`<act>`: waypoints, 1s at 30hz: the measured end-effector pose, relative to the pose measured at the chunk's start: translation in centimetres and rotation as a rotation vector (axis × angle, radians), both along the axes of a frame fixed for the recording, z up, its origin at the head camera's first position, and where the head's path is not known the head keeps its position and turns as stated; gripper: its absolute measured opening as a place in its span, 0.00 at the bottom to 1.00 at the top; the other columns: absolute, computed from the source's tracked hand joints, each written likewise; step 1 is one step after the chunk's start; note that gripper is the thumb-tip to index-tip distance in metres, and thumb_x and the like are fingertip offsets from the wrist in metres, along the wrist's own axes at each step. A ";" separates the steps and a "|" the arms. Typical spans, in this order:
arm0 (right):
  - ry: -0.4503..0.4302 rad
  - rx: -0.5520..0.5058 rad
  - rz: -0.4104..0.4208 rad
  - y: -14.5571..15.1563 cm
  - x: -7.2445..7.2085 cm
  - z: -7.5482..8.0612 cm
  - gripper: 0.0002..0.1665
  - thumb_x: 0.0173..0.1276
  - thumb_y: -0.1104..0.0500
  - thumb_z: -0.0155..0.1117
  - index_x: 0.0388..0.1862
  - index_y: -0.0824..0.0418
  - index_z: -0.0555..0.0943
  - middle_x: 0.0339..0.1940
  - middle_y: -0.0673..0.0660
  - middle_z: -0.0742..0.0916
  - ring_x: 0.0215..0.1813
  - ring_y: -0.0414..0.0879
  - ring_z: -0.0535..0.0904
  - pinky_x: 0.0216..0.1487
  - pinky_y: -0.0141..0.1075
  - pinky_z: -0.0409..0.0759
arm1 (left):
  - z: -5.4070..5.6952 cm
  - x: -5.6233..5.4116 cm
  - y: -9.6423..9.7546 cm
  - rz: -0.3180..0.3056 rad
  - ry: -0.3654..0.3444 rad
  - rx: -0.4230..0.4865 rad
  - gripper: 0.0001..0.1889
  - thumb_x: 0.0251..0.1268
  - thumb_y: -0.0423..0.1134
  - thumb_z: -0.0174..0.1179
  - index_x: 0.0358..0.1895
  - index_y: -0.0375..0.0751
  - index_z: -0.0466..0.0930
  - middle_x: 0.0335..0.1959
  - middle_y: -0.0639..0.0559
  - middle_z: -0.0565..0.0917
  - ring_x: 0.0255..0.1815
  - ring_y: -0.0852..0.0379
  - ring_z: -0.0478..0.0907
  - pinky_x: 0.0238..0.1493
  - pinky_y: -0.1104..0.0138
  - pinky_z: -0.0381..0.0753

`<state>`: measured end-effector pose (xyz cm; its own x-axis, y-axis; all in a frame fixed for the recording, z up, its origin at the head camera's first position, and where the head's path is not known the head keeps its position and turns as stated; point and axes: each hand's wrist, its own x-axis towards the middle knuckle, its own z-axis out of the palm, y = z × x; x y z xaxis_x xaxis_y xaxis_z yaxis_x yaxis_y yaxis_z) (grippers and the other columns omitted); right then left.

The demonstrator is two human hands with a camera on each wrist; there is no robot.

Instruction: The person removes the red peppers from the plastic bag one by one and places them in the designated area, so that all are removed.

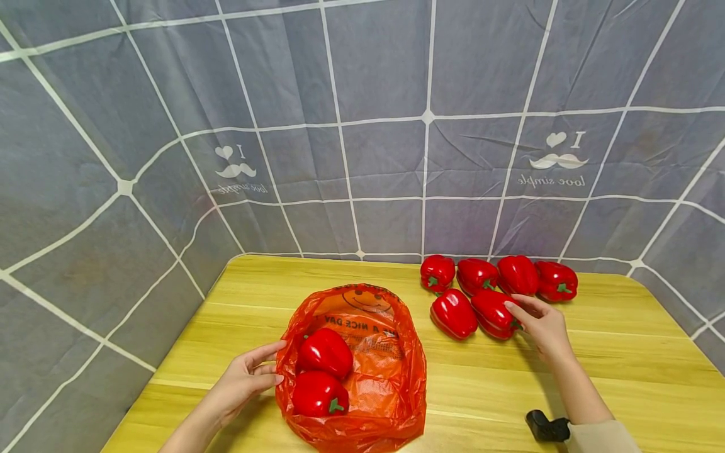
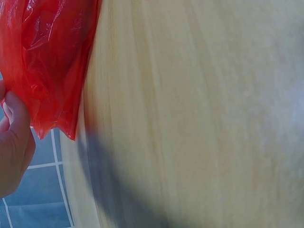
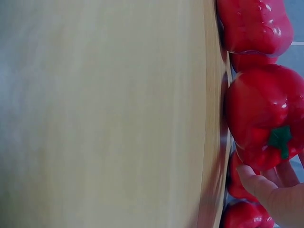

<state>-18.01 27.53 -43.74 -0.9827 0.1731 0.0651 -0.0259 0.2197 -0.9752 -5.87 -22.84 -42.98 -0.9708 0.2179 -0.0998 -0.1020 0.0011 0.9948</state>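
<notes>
A red plastic bag (image 1: 376,377) with a printed smiling face stands with its mouth spread wide. Two red bell peppers lie inside it, one farther back (image 1: 325,353) and one nearer (image 1: 317,393). My left hand (image 1: 240,384) pinches the bag's left edge; in the left wrist view its thumb and fingertips are at the red plastic (image 2: 52,61). On the right, my right hand (image 1: 544,327) grips a red bell pepper (image 1: 494,313) at its green-stemmed end. The right wrist view shows thumb and fingers around the lower side of that pepper (image 3: 261,109).
Several more red bell peppers lie around the gripped one, including one to its left (image 1: 454,314) and a row (image 1: 517,275) along the back. A small black object (image 1: 546,428) is by the right forearm. Grey gridded cloth (image 1: 385,157) backs the wooden table (image 1: 243,308).
</notes>
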 end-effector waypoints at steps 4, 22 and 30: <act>-0.004 0.014 -0.001 0.0 0.0 0.0 0.23 0.61 0.47 0.65 0.52 0.58 0.80 0.32 0.32 0.79 0.31 0.33 0.72 0.31 0.26 0.76 | 0.0 0.0 0.0 -0.003 0.001 0.004 0.34 0.58 0.22 0.56 0.67 0.22 0.52 0.47 0.48 0.70 0.37 0.66 0.76 0.37 0.72 0.80; 0.014 -0.035 0.049 1.0 0.3 1.0 0.18 0.62 0.51 0.65 0.50 0.54 0.82 0.32 0.31 0.81 0.34 0.29 0.78 0.35 0.25 0.79 | 0.1 0.0 0.0 -0.004 -0.005 0.004 0.35 0.58 0.23 0.56 0.67 0.21 0.50 0.48 0.46 0.69 0.40 0.62 0.77 0.41 0.69 0.80; 0.045 -0.070 0.068 1.1 0.4 1.5 0.13 0.62 0.54 0.66 0.47 0.51 0.83 0.32 0.33 0.82 0.34 0.29 0.80 0.35 0.24 0.79 | 0.1 -0.1 0.1 -0.004 -0.009 0.011 0.35 0.58 0.23 0.56 0.67 0.22 0.50 0.47 0.46 0.69 0.40 0.62 0.77 0.41 0.68 0.81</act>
<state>-17.60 28.59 -42.23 -0.9888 0.1117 0.0993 -0.0824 0.1476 -0.9856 -5.92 -22.78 -42.85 -0.9690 0.2231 -0.1057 -0.1106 -0.0096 0.9938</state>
